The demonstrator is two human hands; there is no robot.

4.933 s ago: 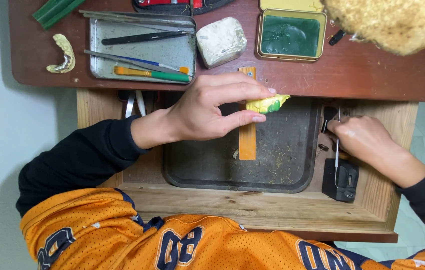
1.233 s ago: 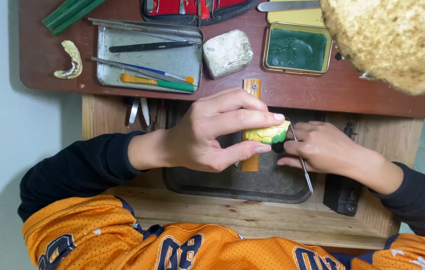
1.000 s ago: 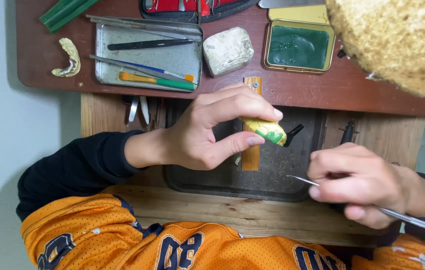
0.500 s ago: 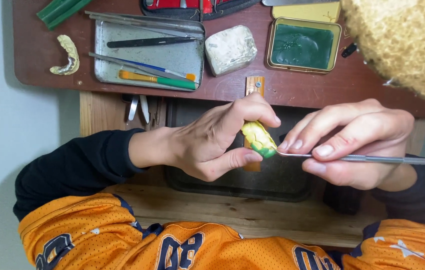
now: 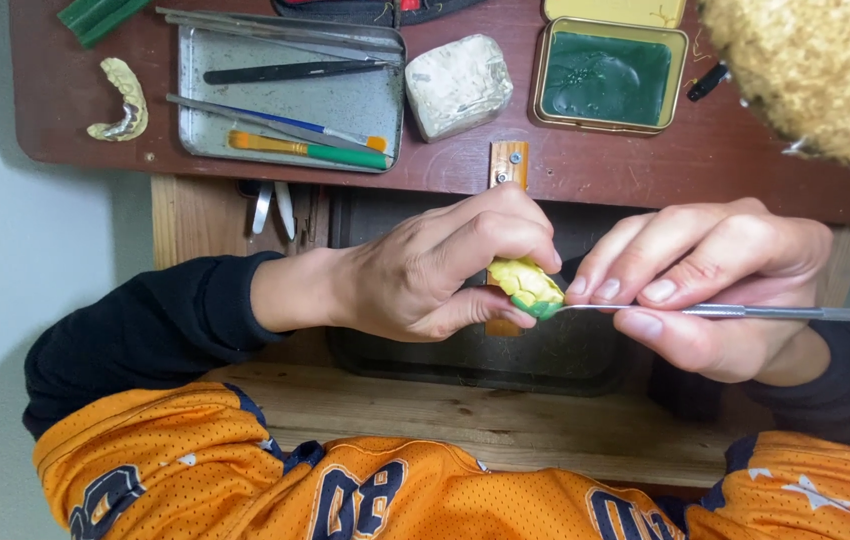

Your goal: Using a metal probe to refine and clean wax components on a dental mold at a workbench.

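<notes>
My left hand (image 5: 435,270) pinches a small yellow model with a green patch (image 5: 527,288) between thumb and fingers, held above a dark tray (image 5: 445,360). My right hand (image 5: 715,290) holds a thin metal instrument (image 5: 785,313) like a pen. Its fine tip touches the green patch at the model's lower edge. Both hands are close together, fingertips almost meeting.
On the brown bench top lie a metal tray (image 5: 345,100) with several tools, a white block (image 5: 458,85), a tin of green wax (image 5: 610,80), a yellow arch-shaped cast (image 5: 125,100) and green sticks (image 5: 95,15). A wooden bench peg (image 5: 508,165) juts forward.
My right hand picked the metal instrument up from the right and brought it to the model. My left hand lifted and turned the model toward me; the tip now touches the green patch.
</notes>
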